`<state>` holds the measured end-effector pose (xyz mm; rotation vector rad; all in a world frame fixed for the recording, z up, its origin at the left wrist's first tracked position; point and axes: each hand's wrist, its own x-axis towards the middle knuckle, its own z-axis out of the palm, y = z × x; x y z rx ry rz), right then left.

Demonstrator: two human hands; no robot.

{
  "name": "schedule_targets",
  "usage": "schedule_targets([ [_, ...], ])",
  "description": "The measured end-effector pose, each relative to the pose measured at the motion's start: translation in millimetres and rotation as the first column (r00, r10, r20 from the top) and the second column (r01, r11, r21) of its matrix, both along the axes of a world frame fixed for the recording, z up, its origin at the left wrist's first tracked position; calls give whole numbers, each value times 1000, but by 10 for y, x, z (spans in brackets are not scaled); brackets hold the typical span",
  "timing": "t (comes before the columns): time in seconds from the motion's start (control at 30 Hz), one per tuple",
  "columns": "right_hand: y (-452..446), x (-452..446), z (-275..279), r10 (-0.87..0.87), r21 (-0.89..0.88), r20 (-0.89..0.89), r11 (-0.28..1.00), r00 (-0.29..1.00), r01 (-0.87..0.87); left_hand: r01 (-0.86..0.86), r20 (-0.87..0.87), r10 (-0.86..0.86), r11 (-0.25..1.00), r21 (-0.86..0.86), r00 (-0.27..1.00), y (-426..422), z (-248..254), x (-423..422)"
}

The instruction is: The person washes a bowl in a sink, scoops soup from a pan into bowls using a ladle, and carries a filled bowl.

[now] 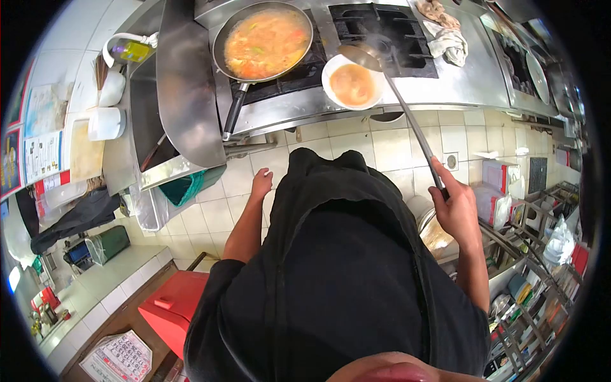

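My right hand [456,207] is wrapped around the long handle of a metal ladle [364,57]. The ladle's bowl is tipped over the far right rim of a white bowl [326,89], which contains orange-brown soup [353,84]. My left hand [262,182] hangs low beside my body, fingers curled, with nothing visible in it. To the left of the bowl, a frying pan [242,99] rests on a burner. It is full of orange broth [267,43] with red and greenish pieces in it, its black handle pointing toward me.
Another burner grate [388,32] lies behind the bowl, with crumpled cloths [449,43] to its right. A steel partition [191,89] separates the stove from the sink [145,83] at left. A red bin [175,305] stands behind me on the left, and crowded racks [541,274] at right.
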<state>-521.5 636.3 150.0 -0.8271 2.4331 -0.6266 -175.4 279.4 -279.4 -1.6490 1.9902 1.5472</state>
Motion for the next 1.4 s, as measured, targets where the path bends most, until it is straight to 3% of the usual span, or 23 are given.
schedule_targets([
  [0.17, -184, -72, 158, -47, -125, 71, 991, 996, 55, -17, 24, 17, 1000, -23, 1000, -32, -106, 15],
  [0.3, -791, -207, 32, 9, -125, -17, 992, 1000, -11, -31, 32, 33, 998, -51, 999, -41, -231, 78],
  [0.43, -1501, -515, -540, 188, -227, -257, 942, 948, -248, -41, 47, 45, 997, -72, 998, -48, -137, 126],
  [0.6, -2178, -751, -825, 306, -1, -428, 941, 850, -339, -160, 43, 164, 983, -85, 985, 12, -251, 399],
  [0.7, -2355, -778, -927, 338, 36, -428, 933, 838, -358, -217, 41, 220, 974, -58, 975, 121, -355, 656],
  [0.73, -2386, -774, -934, 367, 43, -376, 924, 851, -379, -239, 56, 240, 971, -15, 969, 168, -273, 698],
  [0.8, -2441, -755, -1127, 351, -219, -282, 882, 893, -416, -291, 90, 285, 955, 53, 954, 278, -169, 801],
  [0.83, -2475, -734, -1177, 350, -347, -230, 842, 908, -412, -234, 89, 236, 972, -33, 968, 325, -151, 847],
  [0.87, -2464, -762, -1192, 217, -234, 270, 960, 938, -155, -173, 93, 185, 978, -119, 978, 364, -128, 903],
  [0.93, -2488, -664, -1185, 182, -343, 585, 939, 791, 38, -103, 77, 125, 965, -241, 989, 408, -280, 1058],
  [1.0, -2525, -548, -1140, 134, -330, 785, 916, 604, 226, -110, 67, 127, 969, -222, 990, 406, -326, 1122],
  [1.13, -2543, -384, -1053, 112, -255, 927, 889, 359, 381, -225, 72, 226, 974, -14, 972, 247, -217, 1064],
  [1.23, -2514, -277, -933, 152, -219, 973, 854, 176, 473, -247, -11, 247, 969, -25, 969, 17, -377, 1028],
  [1.4, -2410, -182, -835, 182, -246, 968, 825, 172, 509, -249, -46, 247, 968, -34, 968, -278, -364, 840],
])
